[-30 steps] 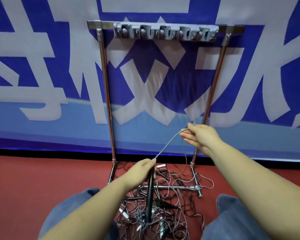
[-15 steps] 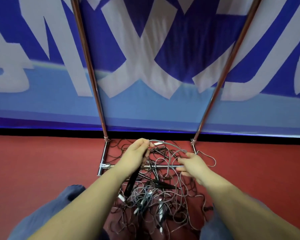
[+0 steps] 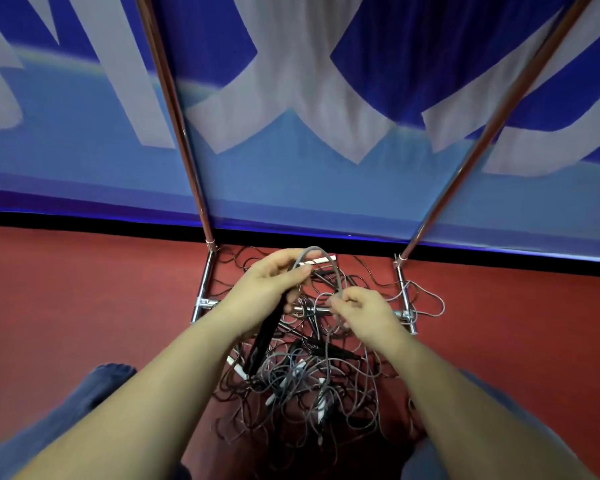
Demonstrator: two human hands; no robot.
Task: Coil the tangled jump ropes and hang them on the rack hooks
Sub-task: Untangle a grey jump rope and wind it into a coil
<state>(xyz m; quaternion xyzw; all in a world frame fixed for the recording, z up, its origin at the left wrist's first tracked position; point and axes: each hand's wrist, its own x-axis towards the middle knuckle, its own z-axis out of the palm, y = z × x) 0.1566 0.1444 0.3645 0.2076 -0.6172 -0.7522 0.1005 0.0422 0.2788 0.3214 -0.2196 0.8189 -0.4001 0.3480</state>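
two hands work one grey cord. the left hand [image 3: 267, 289] is curled round a long black jump-rope handle [image 3: 263, 341], which hangs down below the fist toward the floor, and its thumb and fingertips pinch the thick grey rope cord [image 3: 321, 258] where it leaves the handle. the cord arches up and over to the right hand [image 3: 362, 315], whose thumb and forefinger pinch it at the far end of the arch; the other fingers are curled in. below that pinch the cord drops into the tangled heap of thin grey and black jump ropes [image 3: 302, 382] and cannot be followed further.

the heap lies on the red floor [image 3: 84, 306], spread across and in front of the chrome base frame of the rack [image 3: 205, 303]. two copper-coloured rack uprights [image 3: 174, 109] rise from the frame's back corners against a blue and white banner [image 3: 291, 133]. the hooks are out of view above.

judgement: first loop of a coil being formed; nothing hung yet.

risks: the trailing cord runs through the heap, so a firm pull may tighten knots or lift neighbouring ropes. strands lie over the base crossbar and could snag there. the loop may slip if either pinch eases.
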